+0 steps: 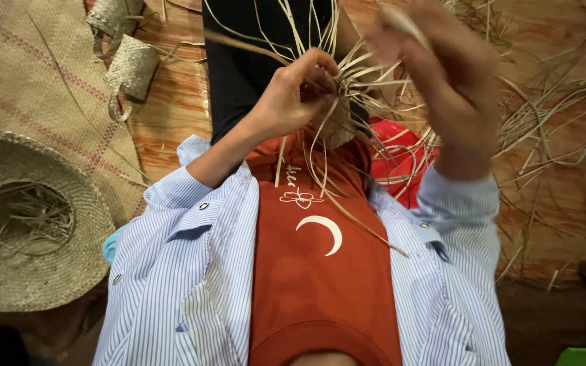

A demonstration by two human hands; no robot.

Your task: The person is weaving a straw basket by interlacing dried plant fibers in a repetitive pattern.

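- Small woven piece point(337, 129): a partly plaited bundle of pale straw, held up over the person's chest, just above the orange shirt point(320, 271). All places below are given relative to this piece.
- Loose straw strips point(320, 41): long, thin ends that fan out of the woven piece, mostly upward and away from the body; a few hang down across the shirt. Their long axis runs roughly from the chest outward.
- Left hand point(293, 98): touching the woven piece on its left side, fingers curled narrowly around the strips at their root. It is the nearer hand and carries the piece.
- Right hand point(452, 88): up and to the right of the piece, a little apart from it and blurred; it seems to pinch a single strip, though whether the fingers are closed on it I cannot tell.
- Red cloth point(401, 156): directly beyond and to the right of the piece.
- Woven hat point(35, 224): well to the left and lower, lying brim-out on a woven mat point(28, 74).
- Small woven baskets point(130, 64): far left and above, on the wooden floor point(557, 196).
- Scattered straw point(551, 115): to the right, spread on that floor.
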